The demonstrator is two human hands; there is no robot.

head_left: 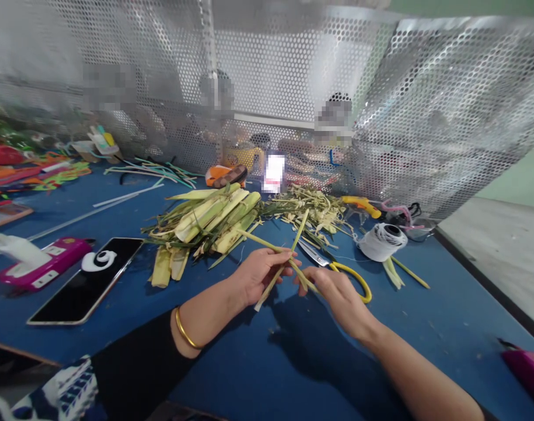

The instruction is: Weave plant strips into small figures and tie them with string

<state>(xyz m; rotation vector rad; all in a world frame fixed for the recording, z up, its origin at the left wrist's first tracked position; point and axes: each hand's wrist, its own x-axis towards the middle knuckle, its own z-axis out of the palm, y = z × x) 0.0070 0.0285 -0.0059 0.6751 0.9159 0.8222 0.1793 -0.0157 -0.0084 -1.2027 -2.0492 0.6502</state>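
Note:
Two narrow green plant strips (267,241) cross each other above the blue table, one laid over the other in an X. My left hand (264,272), with a gold bangle at the wrist, pinches them near the crossing. The fingers of my right hand (330,286) are closed on the lower right end of one strip. Just beyond my hands lie scissors (352,276) with yellow handles, their blades pointing away to the left. A pile of broad pale-green husk-like leaves (214,219) rests to the left, and a heap of shredded plant scraps (311,204) lies behind.
White thread on a spool (383,241) stands at the right, beside a cut stalk (411,272). A black phone (89,286) and a magenta glue gun or similar tool (48,263) lie left. Perforated metallic sheeting (267,70) borders the table's back.

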